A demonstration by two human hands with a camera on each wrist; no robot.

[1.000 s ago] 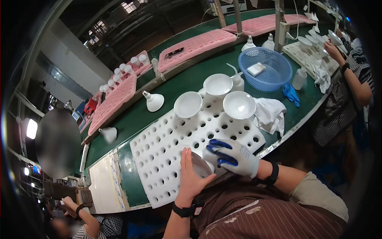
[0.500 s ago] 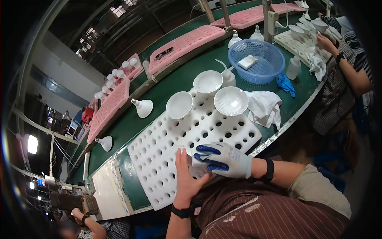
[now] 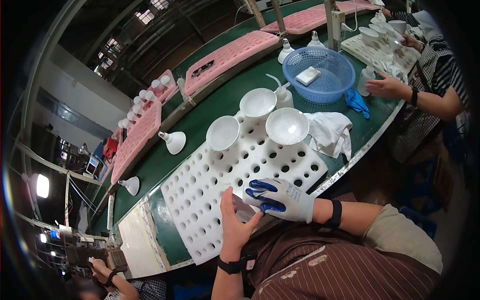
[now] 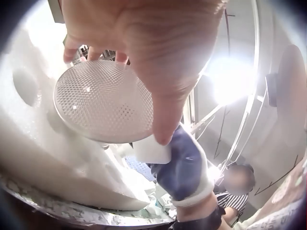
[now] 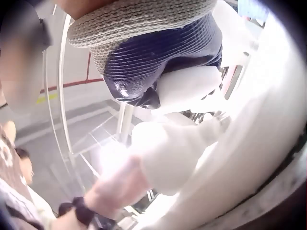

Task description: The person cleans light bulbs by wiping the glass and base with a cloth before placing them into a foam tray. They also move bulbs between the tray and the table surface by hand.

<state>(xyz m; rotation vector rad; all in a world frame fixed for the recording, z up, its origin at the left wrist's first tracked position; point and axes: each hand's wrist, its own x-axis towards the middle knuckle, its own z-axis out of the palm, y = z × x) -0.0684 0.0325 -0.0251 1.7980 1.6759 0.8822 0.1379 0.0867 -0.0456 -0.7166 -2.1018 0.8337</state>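
Observation:
A bare left hand (image 3: 236, 227) holds a white lamp (image 3: 243, 212) at the near edge of the perforated foam board (image 3: 192, 220); the thumb and fingers span its rim. The lamp's clear, textured face (image 4: 103, 105) turns toward the left wrist camera. My right hand (image 3: 287, 201), in a white glove with blue-coated fingers, grips a small white block (image 4: 152, 149) beside the lamp's body. In the right wrist view that block (image 5: 189, 86) is between the gloved fingers, close to the lamp's white back (image 5: 168, 155); whether they touch is unclear.
Three lamps (image 3: 287, 126) stand face up on the board's far side. Beyond are a squeeze bottle (image 3: 284, 97), blue basket (image 3: 320, 75) and white cloth (image 3: 330, 134). Two lamps (image 3: 174, 143) lie on the left. Another person's hand (image 3: 387, 86) is near a bottle at right.
The head view has shifted a little. Both my hands stay at the lamp, which shows less of its face in the head view. The neighbour's hand has moved toward the bottle.

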